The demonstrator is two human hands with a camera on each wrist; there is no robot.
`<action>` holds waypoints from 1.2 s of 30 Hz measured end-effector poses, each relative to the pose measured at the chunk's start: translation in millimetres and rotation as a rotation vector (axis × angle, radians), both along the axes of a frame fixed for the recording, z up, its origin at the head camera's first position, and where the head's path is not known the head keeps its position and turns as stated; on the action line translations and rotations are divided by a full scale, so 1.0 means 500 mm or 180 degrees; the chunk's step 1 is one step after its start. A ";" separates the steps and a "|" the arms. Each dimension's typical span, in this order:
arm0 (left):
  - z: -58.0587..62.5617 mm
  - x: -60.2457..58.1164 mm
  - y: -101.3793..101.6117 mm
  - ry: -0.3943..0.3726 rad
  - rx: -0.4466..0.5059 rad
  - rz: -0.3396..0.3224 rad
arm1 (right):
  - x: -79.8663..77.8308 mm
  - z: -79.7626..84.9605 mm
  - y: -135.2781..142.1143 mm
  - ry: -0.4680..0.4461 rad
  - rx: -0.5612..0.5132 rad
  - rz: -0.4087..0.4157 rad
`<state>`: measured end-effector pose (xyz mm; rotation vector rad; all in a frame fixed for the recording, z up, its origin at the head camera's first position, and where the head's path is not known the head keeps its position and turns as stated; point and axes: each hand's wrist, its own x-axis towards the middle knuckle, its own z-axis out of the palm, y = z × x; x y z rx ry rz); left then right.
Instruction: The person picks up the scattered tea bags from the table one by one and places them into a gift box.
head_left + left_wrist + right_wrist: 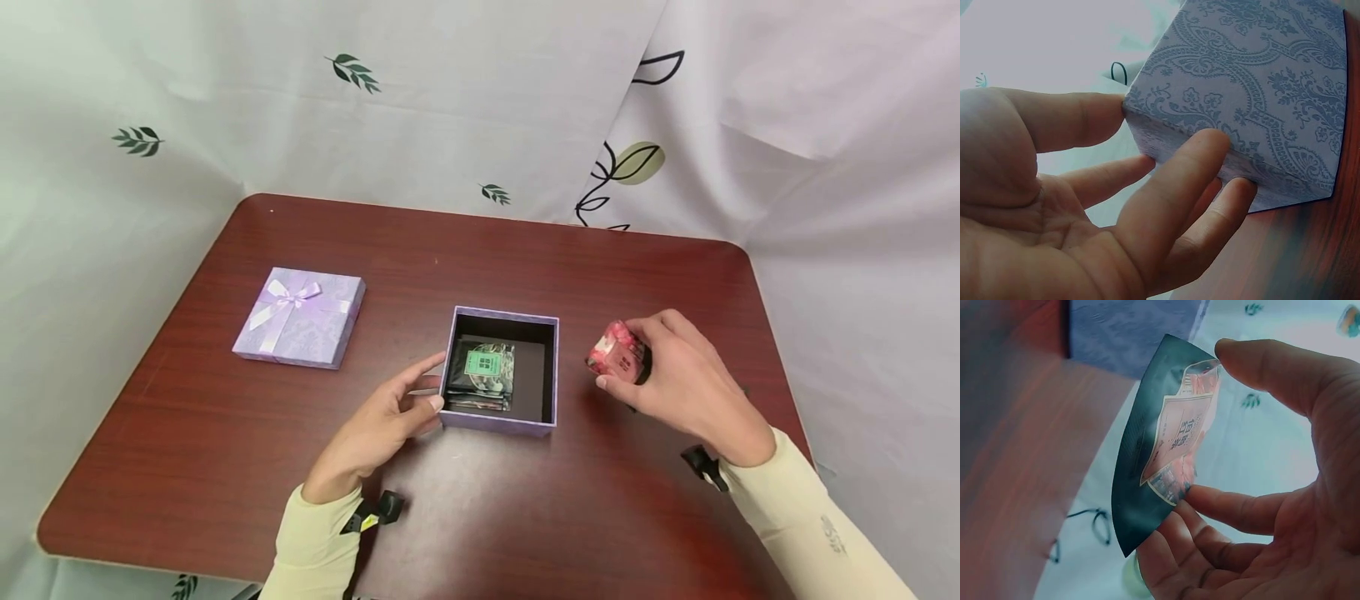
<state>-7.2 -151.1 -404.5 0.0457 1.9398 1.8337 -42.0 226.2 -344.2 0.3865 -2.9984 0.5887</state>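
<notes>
In the head view, an open purple gift box (pixel 557 375) stands near the table's middle, with several dark sachets (pixel 483 371) stacked in its left half. The top one has a green label. My left hand (pixel 382 421) rests its fingertips against the box's left side and front-left corner. In the left wrist view, these fingers touch the patterned purple box wall (pixel 1241 81). To the right of the box, my right hand (pixel 686 379) pinches a tea sachet (pixel 621 354) with a red floral print and pink label. The right wrist view shows this bent sachet (pixel 1175 437) between thumb and fingers.
The purple box lid (pixel 307 321) with a ribbon bow lies to the left on the dark red table (pixel 405 258). A white curtain (pixel 435 100) with leaf prints hangs behind the table. A small black camera (pixel 705 467) is strapped at the right wrist.
</notes>
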 end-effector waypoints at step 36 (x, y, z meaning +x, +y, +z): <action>-0.001 -0.002 -0.001 -0.0025 0.0044 -0.0012 | -0.100 -0.032 -0.303 -0.0279 0.0423 0.1383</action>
